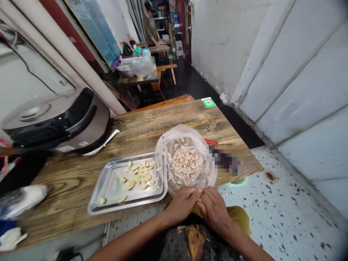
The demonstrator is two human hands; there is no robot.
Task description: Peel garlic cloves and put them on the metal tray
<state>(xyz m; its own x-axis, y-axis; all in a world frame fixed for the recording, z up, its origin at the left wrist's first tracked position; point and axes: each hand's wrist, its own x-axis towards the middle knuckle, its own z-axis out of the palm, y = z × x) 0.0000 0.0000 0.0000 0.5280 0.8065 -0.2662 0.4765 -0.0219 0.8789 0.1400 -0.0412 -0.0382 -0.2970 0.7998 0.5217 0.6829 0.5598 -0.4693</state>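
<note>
My left hand [185, 203] and my right hand [215, 207] meet at the table's near edge, just in front of a clear plastic bag [182, 131]. Both have their fingers curled and pressed together. Whatever they hold between them is too small or hidden to name. Inside the open bag lies a heap of pale, papery pieces [188, 162] that look like garlic cloves and skins. Left of the bag, partly under its edge, is a metal tray [94, 195]. Pale yellow pieces [140, 176], resembling peeled garlic cloves, are scattered on it.
A large rice cooker [89, 119] stands at the table's left, beside a white strip [104, 143]. Right of the bag are a red handle [211, 141] and a blurred-out dark object [225, 162]. Farther back, a person [150, 27] stands by another table [149, 77].
</note>
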